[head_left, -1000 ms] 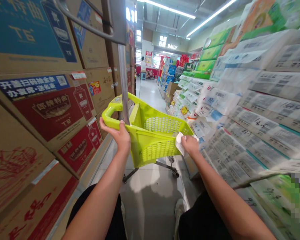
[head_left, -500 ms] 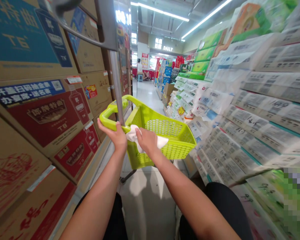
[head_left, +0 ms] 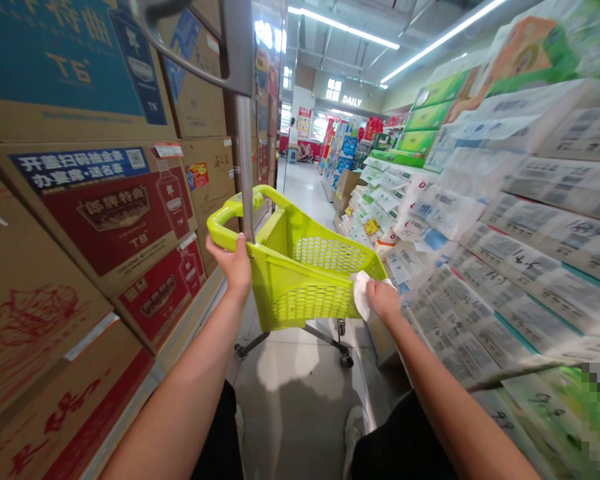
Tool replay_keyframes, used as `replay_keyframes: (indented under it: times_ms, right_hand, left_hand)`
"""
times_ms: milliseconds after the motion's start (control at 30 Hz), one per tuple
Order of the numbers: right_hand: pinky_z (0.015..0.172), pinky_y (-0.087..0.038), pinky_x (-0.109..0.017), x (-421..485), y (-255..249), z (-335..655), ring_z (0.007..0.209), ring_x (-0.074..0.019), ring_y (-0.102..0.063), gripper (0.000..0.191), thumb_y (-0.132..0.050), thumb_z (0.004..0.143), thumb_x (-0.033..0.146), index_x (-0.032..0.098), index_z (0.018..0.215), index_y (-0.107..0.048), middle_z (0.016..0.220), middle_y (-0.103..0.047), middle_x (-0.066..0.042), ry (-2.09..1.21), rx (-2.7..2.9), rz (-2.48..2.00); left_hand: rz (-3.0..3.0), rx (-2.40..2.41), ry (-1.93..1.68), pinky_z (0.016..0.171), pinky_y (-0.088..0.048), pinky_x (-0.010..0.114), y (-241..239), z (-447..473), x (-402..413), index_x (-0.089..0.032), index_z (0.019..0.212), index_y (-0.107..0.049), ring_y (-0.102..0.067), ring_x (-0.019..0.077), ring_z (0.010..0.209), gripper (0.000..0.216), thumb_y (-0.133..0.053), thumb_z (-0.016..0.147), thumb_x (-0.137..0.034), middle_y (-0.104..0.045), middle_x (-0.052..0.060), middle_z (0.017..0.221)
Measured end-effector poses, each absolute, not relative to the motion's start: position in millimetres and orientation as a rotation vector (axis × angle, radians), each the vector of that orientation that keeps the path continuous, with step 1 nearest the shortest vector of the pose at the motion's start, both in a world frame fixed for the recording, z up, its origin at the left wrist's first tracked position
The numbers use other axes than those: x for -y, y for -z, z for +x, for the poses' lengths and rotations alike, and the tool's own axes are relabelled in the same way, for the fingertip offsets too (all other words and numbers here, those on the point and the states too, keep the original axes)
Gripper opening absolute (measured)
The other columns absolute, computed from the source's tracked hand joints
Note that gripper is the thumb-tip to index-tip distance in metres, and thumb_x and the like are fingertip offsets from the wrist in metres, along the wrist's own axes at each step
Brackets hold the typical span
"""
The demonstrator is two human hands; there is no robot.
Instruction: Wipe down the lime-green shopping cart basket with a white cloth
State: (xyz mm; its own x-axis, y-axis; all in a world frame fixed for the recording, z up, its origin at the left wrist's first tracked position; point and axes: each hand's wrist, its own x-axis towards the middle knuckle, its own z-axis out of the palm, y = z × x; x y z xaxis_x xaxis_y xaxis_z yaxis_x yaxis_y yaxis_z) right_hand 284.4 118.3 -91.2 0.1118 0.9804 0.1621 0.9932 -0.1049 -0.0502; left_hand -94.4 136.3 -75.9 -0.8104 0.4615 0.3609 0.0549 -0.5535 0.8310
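A lime-green shopping cart basket (head_left: 310,280) with slotted sides stands in front of me on a wheeled frame (head_left: 325,341). My left hand (head_left: 233,263) grips the near corner of its handle rim (head_left: 223,223), beside the metal post (head_left: 246,167). Out at the far right end of the basket, my right hand (head_left: 383,300) is closed on a white cloth or tissue (head_left: 363,293), pressed against the upper rim. Part of the cloth is hidden by the fingers. Nothing shows inside the visible part of the basket.
Stacked cartons (head_left: 105,207) line the left side. On the right, packs of tissue paper (head_left: 530,253) rise in a sloping pile close to the cart. A tiled aisle (head_left: 303,180) runs ahead to more shelves. A grey handle (head_left: 195,60) tops the post.
My right hand has slid the white cloth along the rim from near the post to the basket's far right end. The left hand keeps its grip; the view has shifted slightly.
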Motion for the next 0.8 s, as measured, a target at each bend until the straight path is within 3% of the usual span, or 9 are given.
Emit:
replay_keyframes:
  times_ms: [100,233,533,633,800]
  right_hand:
    - [0.08,-0.048,-0.036,-122,90,277,0.1,-0.0307,-0.072,0.061,-0.022,0.105,0.037,0.01,0.109,-0.077,0.108,-0.074,-0.023,0.123,1.968,-2.257]
    - [0.08,-0.048,-0.033,-120,83,232,0.098,-0.0277,-0.073,0.056,-0.028,0.105,0.041,0.016,0.108,-0.077,0.102,-0.077,-0.017,0.12,2.018,-2.185]
    - [0.08,-0.047,-0.029,-104,40,56,0.094,-0.0223,-0.072,0.061,-0.014,0.109,0.04,0.022,0.112,-0.072,0.104,-0.077,-0.008,0.038,2.174,-1.589]
    - [0.08,-0.046,-0.029,-106,44,68,0.095,-0.0223,-0.071,0.065,-0.011,0.109,0.046,0.023,0.115,-0.072,0.104,-0.077,-0.008,0.033,2.226,-1.55]
    - [0.079,-0.046,-0.031,-116,73,160,0.094,-0.0258,-0.073,0.063,-0.021,0.107,0.05,0.02,0.109,-0.076,0.097,-0.077,-0.014,0.154,2.207,-1.899]
  left_hand:
    - [0.609,-1.268,-2.426,0.098,-0.051,0.036,80,-80,-145,-0.013,0.117,-0.056,-0.067,0.0206,0.101,0.046,-0.062,0.086,-0.047,-0.068,0.012,0.111]
    - [0.574,-1.266,-2.45,0.088,-0.053,0.031,77,-68,-146,-0.015,0.097,-0.065,-0.067,0.0179,0.09,0.037,-0.06,0.086,-0.05,-0.07,0.006,0.096]
    - [0.522,-1.187,-2.399,0.065,-0.048,0.026,71,-50,-129,-0.015,0.083,-0.063,-0.059,0.0135,0.068,0.033,-0.066,0.081,-0.048,-0.064,0.001,0.077]
    - [0.477,-1.176,-2.417,0.06,-0.045,0.024,66,-57,-127,-0.016,0.081,-0.06,-0.055,0.0114,0.064,0.029,-0.068,0.078,-0.043,-0.06,-0.001,0.074]
    - [0.426,-1.187,-2.484,0.062,-0.043,0.023,57,-77,-131,-0.016,0.08,-0.058,-0.052,0.0098,0.064,0.023,-0.068,0.074,-0.036,-0.057,-0.003,0.073]
